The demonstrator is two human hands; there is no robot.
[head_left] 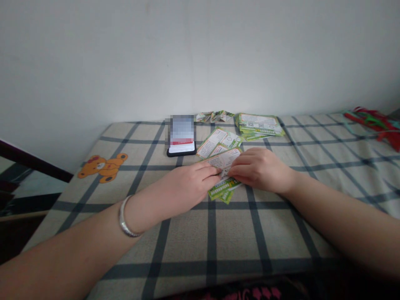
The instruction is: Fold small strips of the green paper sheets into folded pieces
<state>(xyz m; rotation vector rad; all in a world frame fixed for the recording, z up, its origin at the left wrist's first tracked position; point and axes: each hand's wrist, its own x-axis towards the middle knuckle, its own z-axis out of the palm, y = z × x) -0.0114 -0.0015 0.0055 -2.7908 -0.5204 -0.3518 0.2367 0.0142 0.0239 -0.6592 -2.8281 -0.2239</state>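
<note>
Both of my hands rest on a checked cloth surface (pixel 237 233) and meet over a green-and-white printed paper leaflet (pixel 224 160). My left hand (pixel 190 183), with a silver bangle on its wrist, pinches the leaflet's left edge with curled fingers. From the right, my right hand (pixel 259 168) presses down on and grips the same leaflet with closed fingers. Part of the paper sticks out below the hands. More flat leaflets (pixel 218 141) lie just behind it.
A stack of the same leaflets (pixel 259 124) lies at the back, with folded paper pieces (pixel 214 116) to its left. A phone (pixel 181 135) stands propped near the wall. Red and green items (pixel 375 123) lie at the far right. A bear print (pixel 101 166) marks the cloth.
</note>
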